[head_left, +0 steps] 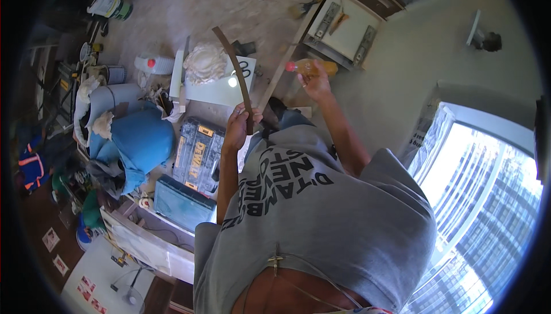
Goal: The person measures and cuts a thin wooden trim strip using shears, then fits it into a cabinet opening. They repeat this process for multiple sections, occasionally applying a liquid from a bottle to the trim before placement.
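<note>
My left hand [239, 126] is closed around the lower end of a long, thin brown strip [236, 61]. The strip rises from the fist and curves away to the upper left. My right hand [315, 87] grips a clear plastic bottle [304, 67] of orange-yellow liquid, tilted nearly onto its side. Its red cap [290, 66] is on and points left. Below the strip lies a white board [212, 91] on the floor, carrying a pale crumpled heap [205, 63] and black-handled scissors [244, 69].
Left of me are a dark tool case [195, 153], a teal case [182, 202], a stuffed blue bag [140, 136] and a red-capped jug [155, 64]. Ahead, a white panel [347, 24] bears tools. A bright window [476, 187] stands at right. Buckets [109, 5] sit far left.
</note>
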`<state>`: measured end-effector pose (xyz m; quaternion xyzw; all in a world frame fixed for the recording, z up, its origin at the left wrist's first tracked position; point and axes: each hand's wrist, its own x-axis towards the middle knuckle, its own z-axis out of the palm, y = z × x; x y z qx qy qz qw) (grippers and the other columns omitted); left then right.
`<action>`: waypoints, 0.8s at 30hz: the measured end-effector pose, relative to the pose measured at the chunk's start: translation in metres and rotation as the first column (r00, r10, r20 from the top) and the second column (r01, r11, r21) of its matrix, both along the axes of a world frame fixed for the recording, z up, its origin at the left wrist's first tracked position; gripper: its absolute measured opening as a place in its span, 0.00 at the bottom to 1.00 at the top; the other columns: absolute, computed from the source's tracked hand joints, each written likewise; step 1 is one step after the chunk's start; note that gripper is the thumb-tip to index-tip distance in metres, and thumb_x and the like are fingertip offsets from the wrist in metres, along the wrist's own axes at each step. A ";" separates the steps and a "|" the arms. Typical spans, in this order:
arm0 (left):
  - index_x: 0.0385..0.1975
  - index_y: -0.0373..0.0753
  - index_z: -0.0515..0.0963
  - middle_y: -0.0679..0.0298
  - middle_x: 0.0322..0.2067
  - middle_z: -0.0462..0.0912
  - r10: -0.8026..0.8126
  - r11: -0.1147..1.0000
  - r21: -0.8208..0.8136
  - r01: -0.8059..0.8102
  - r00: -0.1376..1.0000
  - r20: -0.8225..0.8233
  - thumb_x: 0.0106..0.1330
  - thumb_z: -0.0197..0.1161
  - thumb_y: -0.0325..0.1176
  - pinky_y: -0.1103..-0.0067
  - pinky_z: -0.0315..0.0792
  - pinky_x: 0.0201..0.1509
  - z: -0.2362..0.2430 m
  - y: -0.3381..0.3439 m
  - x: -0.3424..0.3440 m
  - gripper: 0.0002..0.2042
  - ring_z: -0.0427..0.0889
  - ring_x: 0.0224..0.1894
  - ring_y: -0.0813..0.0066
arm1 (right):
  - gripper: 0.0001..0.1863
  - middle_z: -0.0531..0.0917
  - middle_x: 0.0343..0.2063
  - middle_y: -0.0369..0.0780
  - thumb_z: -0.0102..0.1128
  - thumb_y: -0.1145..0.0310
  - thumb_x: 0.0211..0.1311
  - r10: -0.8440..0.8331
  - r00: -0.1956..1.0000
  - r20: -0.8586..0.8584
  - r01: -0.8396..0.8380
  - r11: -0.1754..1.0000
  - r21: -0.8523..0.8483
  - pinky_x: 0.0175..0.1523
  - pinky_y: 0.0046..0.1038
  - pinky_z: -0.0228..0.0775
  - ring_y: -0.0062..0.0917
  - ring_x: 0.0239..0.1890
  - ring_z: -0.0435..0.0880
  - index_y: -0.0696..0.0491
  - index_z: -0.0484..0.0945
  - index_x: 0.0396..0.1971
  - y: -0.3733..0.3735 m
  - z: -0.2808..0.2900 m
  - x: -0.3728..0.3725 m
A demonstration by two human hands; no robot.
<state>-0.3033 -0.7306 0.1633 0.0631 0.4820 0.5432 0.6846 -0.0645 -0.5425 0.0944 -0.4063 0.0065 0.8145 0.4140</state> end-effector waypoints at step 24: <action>0.37 0.35 0.74 0.65 0.26 0.78 0.015 0.991 0.118 0.056 0.850 -0.527 0.67 0.52 0.37 0.83 0.71 0.34 0.026 0.025 -0.055 0.11 0.76 0.27 0.80 | 0.26 0.79 0.34 0.37 0.59 0.43 0.55 0.093 0.991 -0.095 -0.083 0.991 0.100 0.37 0.23 0.75 0.27 0.37 0.79 0.52 0.75 0.39 0.032 0.061 -0.048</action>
